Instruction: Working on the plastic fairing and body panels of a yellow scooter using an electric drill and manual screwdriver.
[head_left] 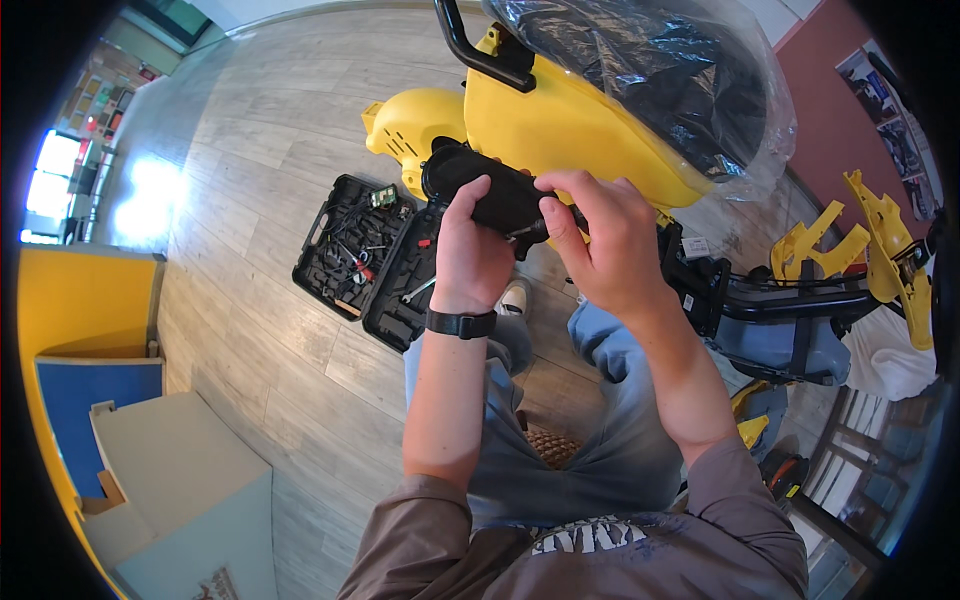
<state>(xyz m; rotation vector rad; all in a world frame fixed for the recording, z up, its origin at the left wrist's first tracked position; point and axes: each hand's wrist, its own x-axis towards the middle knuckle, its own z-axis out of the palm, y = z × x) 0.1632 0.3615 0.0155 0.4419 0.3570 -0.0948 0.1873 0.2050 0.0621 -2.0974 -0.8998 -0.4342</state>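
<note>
My left hand [470, 250] is wrapped round a black, rounded, roughly cylindrical part [500, 195], its thumb lying along the near side. The part is held up in front of a large yellow machine body [560, 125]. At the part's right end, my right hand [605, 235] is closed, thumb and forefinger pinched together against it. Something dark shows between those fingers, and a small metallic glint appears just below the part; what the right hand grips is too hidden to name. A black band sits on my left wrist.
An open black tool case [355, 250] with several tools lies on the wooden floor, a wrench [418, 290] in its lid. Clear plastic film [740, 120] covers the machine's black top. Yellow brackets [815, 245] and a black frame stand right; a grey box [190, 460] stands left.
</note>
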